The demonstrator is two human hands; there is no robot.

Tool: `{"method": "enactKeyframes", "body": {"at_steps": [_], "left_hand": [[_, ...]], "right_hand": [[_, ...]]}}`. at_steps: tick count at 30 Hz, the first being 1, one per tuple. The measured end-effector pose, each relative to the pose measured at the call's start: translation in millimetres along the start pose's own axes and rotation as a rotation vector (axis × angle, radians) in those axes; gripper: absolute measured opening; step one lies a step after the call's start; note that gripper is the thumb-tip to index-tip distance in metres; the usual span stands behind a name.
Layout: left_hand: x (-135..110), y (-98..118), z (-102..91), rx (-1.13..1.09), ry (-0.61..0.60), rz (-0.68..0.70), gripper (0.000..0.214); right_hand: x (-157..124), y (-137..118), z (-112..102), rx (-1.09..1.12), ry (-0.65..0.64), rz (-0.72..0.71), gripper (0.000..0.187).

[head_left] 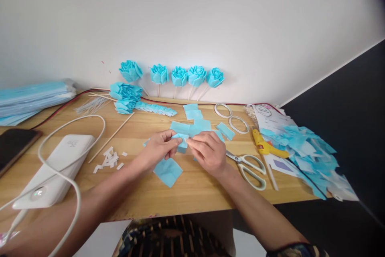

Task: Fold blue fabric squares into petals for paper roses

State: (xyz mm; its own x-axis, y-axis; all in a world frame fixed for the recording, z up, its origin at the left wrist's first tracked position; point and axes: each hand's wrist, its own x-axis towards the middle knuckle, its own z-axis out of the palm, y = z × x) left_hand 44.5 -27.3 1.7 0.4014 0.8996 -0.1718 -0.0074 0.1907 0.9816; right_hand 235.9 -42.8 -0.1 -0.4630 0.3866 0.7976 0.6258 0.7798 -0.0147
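Observation:
Between my two hands is a small blue fabric piece (181, 140), held just above the table. My left hand (164, 144) pinches its left side between thumb and fingers. The fingers of my right hand (209, 150) are closed together at its right edge. Flat blue pieces (191, 126) lie behind my hands, and another blue square (168, 172) lies in front of them. Scissors (248, 164) with pale handles rest beside my right wrist, their blades partly hidden behind that hand.
Blue flowers on sticks (197, 75) lean against the wall. Right of the scissors lie a yellow glue gun (267, 144), tape rolls (239, 124) and a heap of blue scraps (303, 148). To the left are a white power bank (60, 168), its cable, a phone (16, 146) and white bits (110, 158).

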Motion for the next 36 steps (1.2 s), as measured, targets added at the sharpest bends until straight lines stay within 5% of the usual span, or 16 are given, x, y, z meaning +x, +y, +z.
{"method": "enactKeyframes", "body": {"at_steps": [22,27,33,36], "left_hand": [[0.4,-3.8,-1.1,-0.051,-0.015,-0.002,0.029],[2.2,-3.3,-4.9,-0.079,0.0,-0.002,0.031],[3.6,0.3,-5.9,0.113,-0.024,0.008,0.032],[2.3,1.5,-3.0,0.19,-0.023,0.024,0.03]], "right_hand": [[1.0,-0.4,1.9,0.027,-0.026,0.003,0.025],[0.3,1.4,-1.5,0.115,-0.154,0.029,0.037],[0.5,0.1,-6.2,0.353,-0.126,0.405,0.032],[0.8,-0.1,-6.2,0.525,-0.217,0.646,0.03]]}}
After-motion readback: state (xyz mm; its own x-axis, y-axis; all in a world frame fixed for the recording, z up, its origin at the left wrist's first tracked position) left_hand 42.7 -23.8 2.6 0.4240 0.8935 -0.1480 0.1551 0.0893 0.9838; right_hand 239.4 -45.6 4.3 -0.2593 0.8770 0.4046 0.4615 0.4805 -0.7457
